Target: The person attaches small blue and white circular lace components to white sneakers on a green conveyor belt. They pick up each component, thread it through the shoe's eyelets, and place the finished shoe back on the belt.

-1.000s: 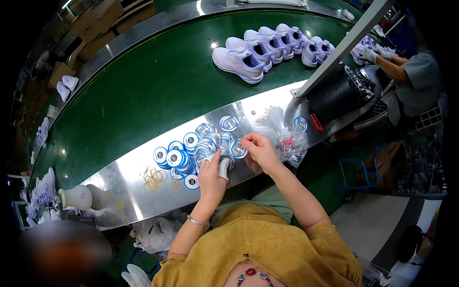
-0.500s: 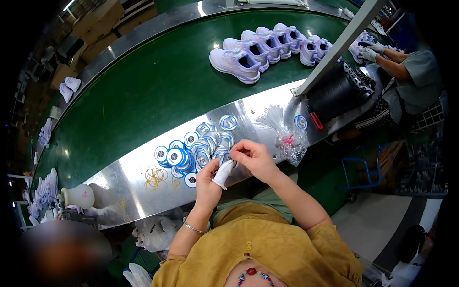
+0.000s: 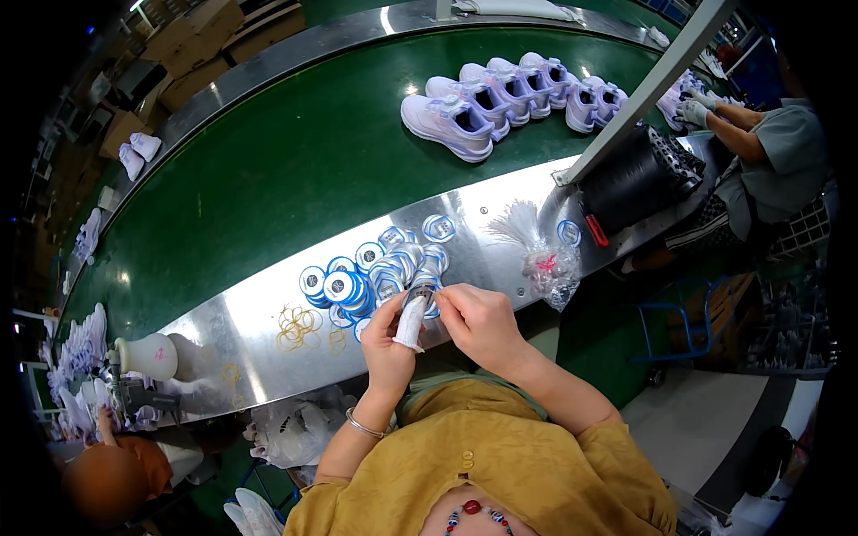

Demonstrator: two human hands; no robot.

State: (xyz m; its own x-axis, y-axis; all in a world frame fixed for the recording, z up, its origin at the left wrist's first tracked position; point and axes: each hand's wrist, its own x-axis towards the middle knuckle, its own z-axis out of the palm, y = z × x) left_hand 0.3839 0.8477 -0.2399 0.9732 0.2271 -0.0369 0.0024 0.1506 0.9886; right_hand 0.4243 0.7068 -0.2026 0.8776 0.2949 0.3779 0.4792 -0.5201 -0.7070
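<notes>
My left hand (image 3: pixel 390 347) is closed around a round, blue-rimmed tag (image 3: pixel 418 293), held over the near edge of the metal table. A white cloth tube, like a cut-off glove finger (image 3: pixel 409 323), lies along the left fingers; whether it is worn or held I cannot tell. My right hand (image 3: pixel 483 323) pinches close to the tag's right edge, and anything between its fingertips is too small to make out. Just beyond both hands lies a heap of round blue-and-white tags (image 3: pixel 393 268).
Yellow elastic loops (image 3: pixel 297 329) lie left of the tags. To the right is a plastic bag with thin clear fasteners (image 3: pixel 541 259), near a red-handled tool (image 3: pixel 595 230). Pale lilac shoes (image 3: pixel 456 125) stand on the green belt (image 3: pixel 268 179). Another person (image 3: pixel 769 152) works at right, one (image 3: pixel 134 473) at lower left.
My right fingertips have shifted slightly down and right, beside the tag's edge. The white cloth tube stands straighter. At lower left, a co-worker's orange sleeve and arm have come into view.
</notes>
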